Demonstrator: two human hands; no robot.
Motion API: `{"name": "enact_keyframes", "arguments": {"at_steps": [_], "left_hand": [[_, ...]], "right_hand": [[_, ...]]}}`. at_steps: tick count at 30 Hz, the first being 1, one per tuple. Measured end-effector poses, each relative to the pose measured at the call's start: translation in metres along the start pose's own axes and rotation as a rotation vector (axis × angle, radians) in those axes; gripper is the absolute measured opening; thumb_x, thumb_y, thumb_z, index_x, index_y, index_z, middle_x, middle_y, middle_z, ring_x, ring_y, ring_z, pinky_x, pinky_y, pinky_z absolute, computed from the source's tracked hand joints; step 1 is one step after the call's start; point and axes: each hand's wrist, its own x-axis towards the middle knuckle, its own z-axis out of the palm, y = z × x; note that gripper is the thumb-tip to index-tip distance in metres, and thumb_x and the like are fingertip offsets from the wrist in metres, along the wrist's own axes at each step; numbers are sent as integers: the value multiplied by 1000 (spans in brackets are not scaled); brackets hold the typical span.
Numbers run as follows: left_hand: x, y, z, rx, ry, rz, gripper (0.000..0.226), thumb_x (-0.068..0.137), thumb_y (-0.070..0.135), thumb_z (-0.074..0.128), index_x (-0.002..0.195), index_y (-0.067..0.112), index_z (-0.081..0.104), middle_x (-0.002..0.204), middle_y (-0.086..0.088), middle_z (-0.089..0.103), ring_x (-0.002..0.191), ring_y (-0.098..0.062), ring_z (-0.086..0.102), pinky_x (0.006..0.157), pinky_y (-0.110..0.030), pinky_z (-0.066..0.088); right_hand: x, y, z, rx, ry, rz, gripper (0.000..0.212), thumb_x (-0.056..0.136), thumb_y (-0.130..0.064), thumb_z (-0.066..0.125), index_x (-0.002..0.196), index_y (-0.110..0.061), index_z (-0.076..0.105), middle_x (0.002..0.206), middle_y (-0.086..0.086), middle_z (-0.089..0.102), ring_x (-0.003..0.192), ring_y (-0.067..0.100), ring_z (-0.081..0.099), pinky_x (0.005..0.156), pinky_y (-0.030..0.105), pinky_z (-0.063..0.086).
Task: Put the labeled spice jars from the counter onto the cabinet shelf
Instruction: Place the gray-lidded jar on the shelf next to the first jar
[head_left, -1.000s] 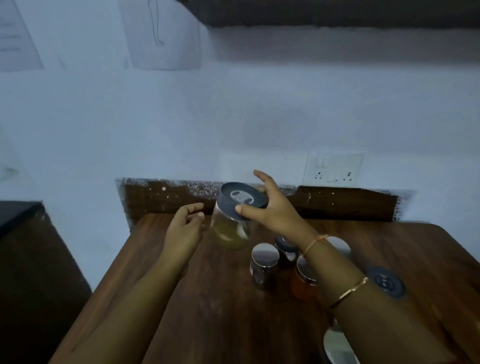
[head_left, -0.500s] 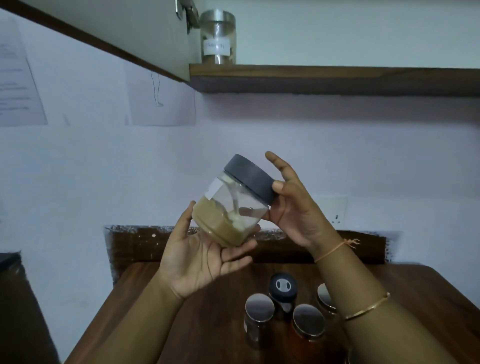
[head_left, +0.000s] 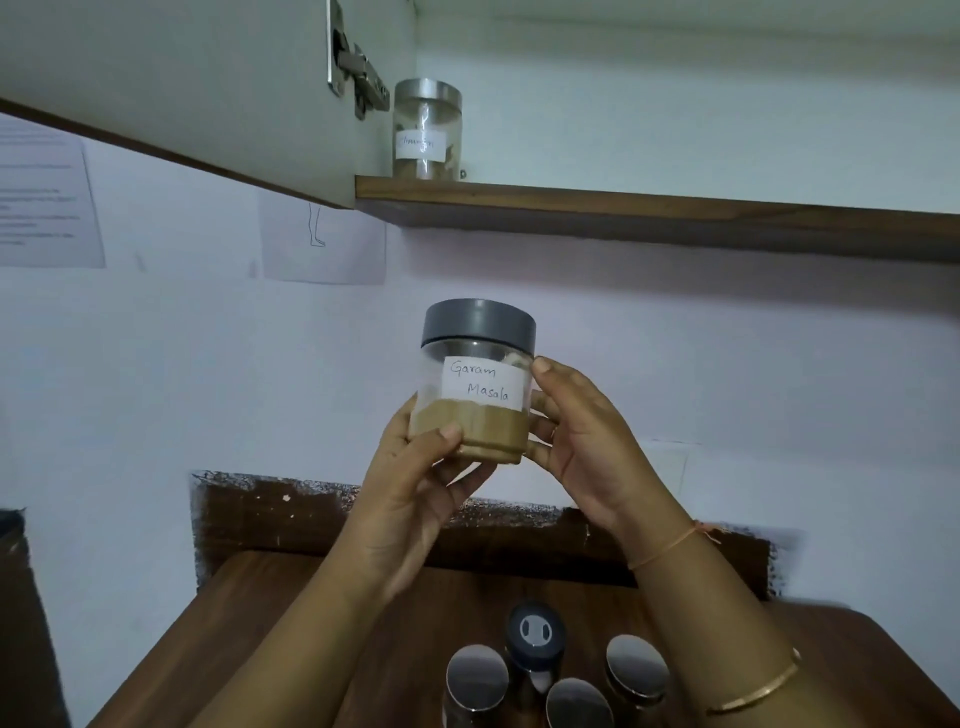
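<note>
Held upright in mid-air well below the front edge of the wooden cabinet shelf (head_left: 675, 208), left hand (head_left: 415, 483) cupping its base and right hand (head_left: 582, 447) gripping its side, the clear grey-lidded Garam Masala jar (head_left: 475, 384) could clip that edge, or the steel-lidded jar (head_left: 427, 130) at the shelf's left end, if raised carelessly.

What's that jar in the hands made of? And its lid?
Jar: see-through and glossy, plastic or glass, I can't tell which; the brown powder shows through. Lid: dull grey, no shine, probably plastic. Label: white paper with handwriting.
</note>
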Motion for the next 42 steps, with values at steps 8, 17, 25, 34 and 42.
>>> {"name": "enact_keyframes", "arguments": {"at_steps": [8,17,25,34,42], "left_hand": [[14,-17,45,179,105,257,85,56,29,73,135,24,41,111,2,67,107,-18,65,94,-37,52],[22,-25,82,307,59,339,89,61,30,72,140,27,32,119,3,65,114,-19,61,100,-40,47],[24,-33,98,380,45,398,91,62,32,72,142,32,28,133,-4,53,119,-21,57,97,-37,49],[31,-35,104,275,24,376,86,64,30,69,141,23,30,115,4,67,109,-20,64,86,-31,54],[33,-35,103,90,-7,276,80,67,32,64,137,6,37,121,-15,60,108,-28,61,85,-34,55]], "right_hand": [[-19,-24,-17,-83,-161,-71,42,76,-38,65,114,-21,64,114,0,70,110,16,64,91,29,53],[-29,-44,-40,-126,-209,-223,52,66,-36,75,115,-26,62,113,-1,71,109,15,66,95,30,52],[-29,-51,-56,5,-256,-211,60,64,-29,75,121,-16,59,111,4,72,105,18,68,86,25,55],[-29,-49,-63,-113,-170,-285,65,60,-36,78,120,-20,58,117,1,69,110,15,66,86,24,55],[-35,-43,-56,-223,-61,-393,63,54,-41,77,113,-29,59,104,-18,71,98,0,67,72,12,53]]}}
